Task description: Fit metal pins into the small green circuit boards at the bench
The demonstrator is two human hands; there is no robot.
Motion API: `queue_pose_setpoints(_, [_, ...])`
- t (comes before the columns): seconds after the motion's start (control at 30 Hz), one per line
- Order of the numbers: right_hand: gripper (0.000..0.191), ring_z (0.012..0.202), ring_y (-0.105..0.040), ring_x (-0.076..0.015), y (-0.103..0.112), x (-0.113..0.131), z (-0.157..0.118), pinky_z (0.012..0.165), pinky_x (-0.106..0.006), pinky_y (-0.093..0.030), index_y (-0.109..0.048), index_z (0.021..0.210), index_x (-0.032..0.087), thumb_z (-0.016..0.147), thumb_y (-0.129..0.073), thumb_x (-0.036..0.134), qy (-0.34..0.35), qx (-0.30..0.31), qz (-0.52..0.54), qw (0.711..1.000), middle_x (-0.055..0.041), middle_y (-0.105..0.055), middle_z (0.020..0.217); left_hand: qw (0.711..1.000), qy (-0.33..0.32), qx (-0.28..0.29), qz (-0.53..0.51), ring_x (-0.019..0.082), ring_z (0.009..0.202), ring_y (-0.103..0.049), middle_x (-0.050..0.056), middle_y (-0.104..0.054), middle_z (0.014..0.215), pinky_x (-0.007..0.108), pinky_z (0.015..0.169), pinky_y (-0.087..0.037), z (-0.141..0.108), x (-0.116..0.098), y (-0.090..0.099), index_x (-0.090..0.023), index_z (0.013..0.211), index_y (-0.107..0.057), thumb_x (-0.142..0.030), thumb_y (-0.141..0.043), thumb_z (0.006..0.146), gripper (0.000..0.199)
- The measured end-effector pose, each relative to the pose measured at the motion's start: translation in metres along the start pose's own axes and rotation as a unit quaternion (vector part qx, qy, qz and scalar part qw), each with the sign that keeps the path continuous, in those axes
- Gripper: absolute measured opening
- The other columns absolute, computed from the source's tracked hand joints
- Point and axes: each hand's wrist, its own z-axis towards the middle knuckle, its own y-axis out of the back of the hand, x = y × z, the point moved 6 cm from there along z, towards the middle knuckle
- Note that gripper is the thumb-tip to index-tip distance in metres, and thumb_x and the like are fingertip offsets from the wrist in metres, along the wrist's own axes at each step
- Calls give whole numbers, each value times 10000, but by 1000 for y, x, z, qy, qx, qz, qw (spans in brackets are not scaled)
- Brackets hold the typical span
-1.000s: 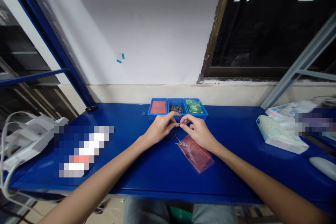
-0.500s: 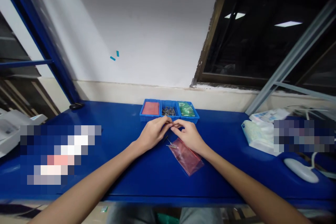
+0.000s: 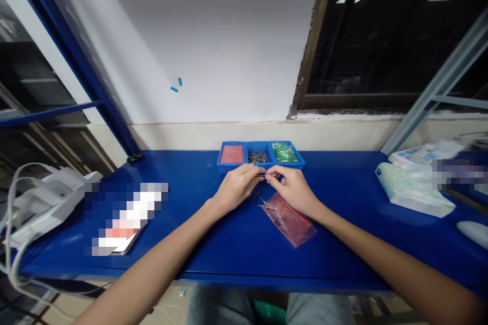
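Blue bins [image 3: 229, 168] just beyond, pinches a thin piece [image 3: 261, 176] in nearly closed fingertips of left hand [image 3: 236, 186] and right hand [image 3: 293, 189]. Has red bag [image 3: 293, 223] close by.

White wall [image 3: 229, 45]; dark window [image 3: 373, 40]; blue table [image 3: 213, 254].

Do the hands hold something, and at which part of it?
A small, thin piece is held between the fingertips of the left hand and the right hand. The fingers partly cover it, so which part cannot be told.
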Motion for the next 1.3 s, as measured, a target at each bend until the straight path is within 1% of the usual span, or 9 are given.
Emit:
queue_pose_setpoints(0.17, [123, 647, -618, -150, 4, 2, 0, 665, -271, -486, -677, 834, 189, 897, -583, 239, -6, -30, -3, 1000, -12, -704, 752, 1000, 16, 5, 8, 179, 884, -637, 73, -669, 965, 310, 812, -527, 0, -1, -3, -169, 1084, -614, -238, -455, 1026, 183])
queue_pose_setpoints(0.3, [105, 700, -631, -162, 6, 6, 0, 685, -279, -496, -661, 822, 193, 888, -611, 258, 3, -37, -20, 999, -17, -684, 767, 999, 23, 1, -24, 166, 845, -624, 69, -648, 943, 297, 794, -521, 0, -1, -2, -167, 1050, -609, -222, -454, 1020, 167])
queue_pose_setpoints(0.43, [62, 771, -649, -174, 1, 3, 0, 725, -294, -512, -652, 901, 199, 862, -655, 247, 17, -17, -15, 1000, -28, -696, 853, 999, 38, -19, -14, 178, 909, -620, 82, -626, 999, 308, 827, -519, 1, 2, 3, -171, 1018, -624, -203, -500, 991, 130])
queue_pose_setpoints(0.57, [97, 834, -658, -179, -8, -3, -1, 780, -314, -508, -653, 961, 192, 873, -616, 177, 21, 9, -34, 999, -46, -704, 918, 998, 47, -19, -46, 146, 776, -617, 46, -658, 878, 262, 717, -502, 2, 3, 3, -156, 964, -635, -186, -555, 961, 86])
queue_pose_setpoints(0.73, [115, 813, -663, -173, -10, -4, -1, 767, -306, -496, -645, 951, 189, 896, -561, 133, 23, 21, -37, 999, -36, -707, 885, 988, 83, -10, -126, 111, 673, -613, 20, -689, 812, 214, 629, -481, 2, 4, -2, -152, 926, -646, -165, -584, 926, 64])
queue_pose_setpoints(0.9, [101, 809, -668, -176, -6, -1, 0, 759, -300, -486, -655, 923, 186, 900, -572, 135, 20, 26, -45, 998, -39, -719, 883, 977, 108, -19, -181, 110, 695, -639, 13, -691, 818, 207, 643, -500, 1, 6, -4, -152, 928, -630, -173, -585, 918, 51])
queue_pose_setpoints(1.0, [87, 788, -666, -171, -4, 0, 1, 745, -290, -478, -656, 876, 184, 909, -582, 152, 17, 25, -44, 999, -32, -720, 857, 983, 99, -14, -153, 105, 683, -621, 7, -682, 816, 204, 639, -484, 1, 6, -2, -155, 925, -623, -162, -587, 909, 40])
queue_pose_setpoints(1.13, [95, 790, -662, -166, -3, 3, 0, 746, -279, -470, -655, 866, 182, 914, -581, 150, 31, 16, -53, 998, -32, -718, 868, 992, 79, 19, -97, 117, 690, -616, 2, -676, 800, 217, 654, -467, 1, 5, -3, -163, 915, -620, -163, -591, 907, 29])
queue_pose_setpoints(1.3, [69, 769, -657, -159, -3, 3, -1, 724, -263, -469, -658, 863, 177, 903, -606, 155, 36, 10, -64, 997, -28, -710, 845, 992, 71, 26, -106, 147, 826, -676, 32, -709, 928, 242, 754, -503, 2, 2, -2, -174, 1074, -603, -184, -558, 944, 137])
